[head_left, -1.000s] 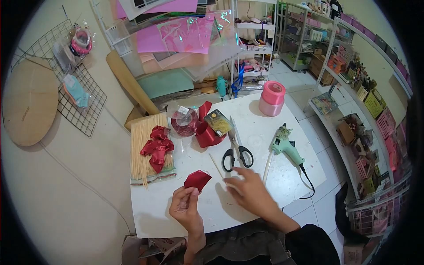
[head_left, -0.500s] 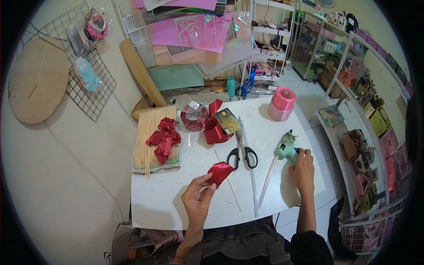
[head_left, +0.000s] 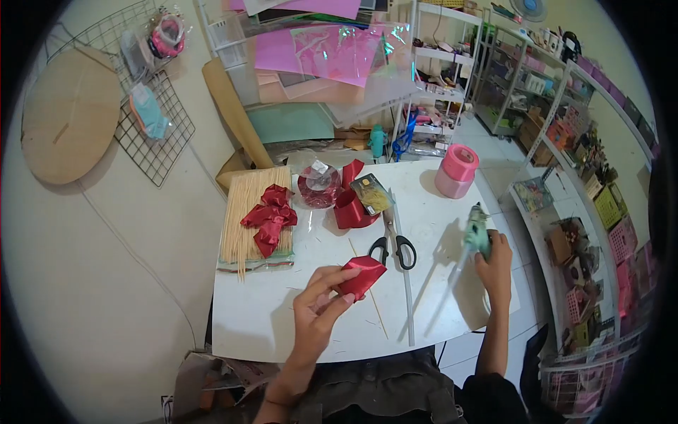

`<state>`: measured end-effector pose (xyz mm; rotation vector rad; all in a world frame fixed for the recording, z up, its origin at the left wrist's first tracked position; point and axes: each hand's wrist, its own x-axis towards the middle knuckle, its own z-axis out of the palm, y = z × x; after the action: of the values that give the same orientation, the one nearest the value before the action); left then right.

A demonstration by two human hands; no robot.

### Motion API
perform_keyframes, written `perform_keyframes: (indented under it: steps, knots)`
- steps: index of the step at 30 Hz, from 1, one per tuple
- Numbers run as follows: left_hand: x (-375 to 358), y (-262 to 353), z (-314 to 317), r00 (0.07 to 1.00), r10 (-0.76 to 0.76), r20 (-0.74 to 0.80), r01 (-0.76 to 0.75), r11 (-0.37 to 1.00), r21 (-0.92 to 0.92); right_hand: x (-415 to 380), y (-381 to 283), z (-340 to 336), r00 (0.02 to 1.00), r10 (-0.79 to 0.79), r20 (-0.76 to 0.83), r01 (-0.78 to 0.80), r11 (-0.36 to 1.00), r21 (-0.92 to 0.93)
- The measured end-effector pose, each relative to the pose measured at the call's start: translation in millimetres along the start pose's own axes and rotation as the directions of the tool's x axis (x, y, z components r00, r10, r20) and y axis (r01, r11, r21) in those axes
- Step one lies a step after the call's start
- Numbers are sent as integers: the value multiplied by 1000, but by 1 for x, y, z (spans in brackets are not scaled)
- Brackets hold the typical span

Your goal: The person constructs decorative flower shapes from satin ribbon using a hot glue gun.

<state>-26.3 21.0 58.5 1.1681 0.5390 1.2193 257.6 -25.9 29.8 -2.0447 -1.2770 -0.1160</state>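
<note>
Between the fingertips of my left hand [head_left: 318,307] is a folded piece of red satin ribbon [head_left: 365,277], held above the table. My right hand [head_left: 497,265] grips the handle of a mint-green hot glue gun [head_left: 477,233], its nozzle pointing away from me and a long glue stick [head_left: 450,286] trailing from its back. The gun is lifted and slightly blurred. Black-handled scissors [head_left: 405,252] lie just beyond the ribbon piece. A thin wooden skewer [head_left: 378,311] rests beneath it, partly hidden. Another long translucent glue stick [head_left: 410,311] lies beside the scissors.
On the white table [head_left: 261,321], a pack of bamboo skewers [head_left: 236,237] at left carries several folded red ribbon pieces [head_left: 268,226]. Behind are a clear-wrapped ribbon roll [head_left: 319,187], a loose red ribbon roll [head_left: 349,212], a small packet [head_left: 371,193] and stacked pink ribbon rolls [head_left: 455,173]. Shelves [head_left: 565,191] stand right.
My right hand has picked the glue gun up off the table. My left hand has shifted slightly right with the red ribbon piece. The camera view has moved a little.
</note>
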Motion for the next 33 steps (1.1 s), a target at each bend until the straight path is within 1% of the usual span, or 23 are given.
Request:
perform_keyframes:
  steps: [1, 2, 3, 4, 5, 6, 8, 10, 11, 12, 14, 15, 16, 18, 19, 21, 22, 24, 25, 29, 31, 32, 33]
  knots:
    - [6, 15, 4, 997, 11, 77, -17, 996, 89, 0, 7, -4, 990, -114, -89, 122, 989, 85]
    - [11, 25, 9, 988, 21, 154, -48, 984, 174, -10, 6, -17, 987, 157, 33, -159, 924, 348]
    - [18, 28, 9, 979, 23, 201, -69, 973, 221, -16, -11, -29, 967, 238, 85, -245, 796, 553]
    - [25, 31, 9, 978, 29, 207, -76, 973, 220, -24, -32, -38, 940, 304, 154, -317, 615, 722]
    - [31, 32, 10, 970, 32, 242, -101, 955, 280, -31, -40, -44, 929, 298, 219, -358, 575, 735]
    - [36, 33, 10, 960, 32, 279, -130, 932, 339, -42, -35, -40, 946, 223, 235, -315, 460, 830]
    - [44, 26, 8, 950, 46, 310, -159, 923, 350, -58, -25, -33, 928, -89, 361, -313, 337, 888]
    - [44, 19, 6, 958, 18, 285, -109, 946, 306, -63, -56, -34, 894, -195, 404, -381, 145, 913]
    - [42, 15, 4, 952, 21, 304, -126, 936, 329, -65, -53, -33, 809, -266, 524, -478, 219, 850]
    - [39, 13, 3, 951, 6, 309, -116, 934, 337, -67, -55, -34, 735, -268, 622, -538, 327, 777]
    - [35, 11, 1, 945, -42, 325, -115, 886, 449, -67, -71, -27, 797, -351, 491, -190, 627, 756]
    - [34, 14, 3, 947, -72, 312, -93, 870, 484, -66, -79, -26, 820, -408, 401, -28, 671, 741]
    - [34, 17, 2, 945, -85, 316, -85, 869, 488, -66, -80, -26, 824, -397, 404, -40, 671, 741]
    - [33, 21, 0, 908, -155, 389, -93, 831, 548, -67, -79, -26, 768, -494, 409, 85, 710, 699]
    - [32, 22, 0, 911, -139, 388, -120, 811, 573, -69, -78, -25, 767, -489, 415, 77, 712, 698]
    - [31, 24, -3, 900, -133, 415, -146, 805, 575, -72, -78, -22, 833, -342, 434, -91, 689, 719]
    - [30, 26, -5, 887, -122, 445, -180, 797, 576, -71, -78, -23, 830, -342, 441, -95, 692, 716]
    - [31, 31, -8, 874, -122, 471, -208, 782, 588, -70, -80, -27, 809, -326, 489, -186, 647, 739]
    - [32, 33, -9, 859, -117, 499, -243, 764, 598, -71, -78, -22, 816, -334, 472, -167, 645, 745]
    - [30, 41, -11, 846, -149, 511, -228, 767, 601, -66, -82, -20, 770, -394, 502, -114, 689, 716]
    - [29, 44, -12, 845, -170, 507, -211, 765, 608, -59, -90, -26, 660, -451, 600, -60, 765, 641]
    - [29, 45, -13, 847, -170, 504, -208, 766, 608, -58, -92, -25, 657, -451, 603, -61, 766, 640]
    - [30, 46, -14, 829, -185, 527, -216, 764, 608, -58, -94, -25, 655, -483, 581, 18, 779, 627]
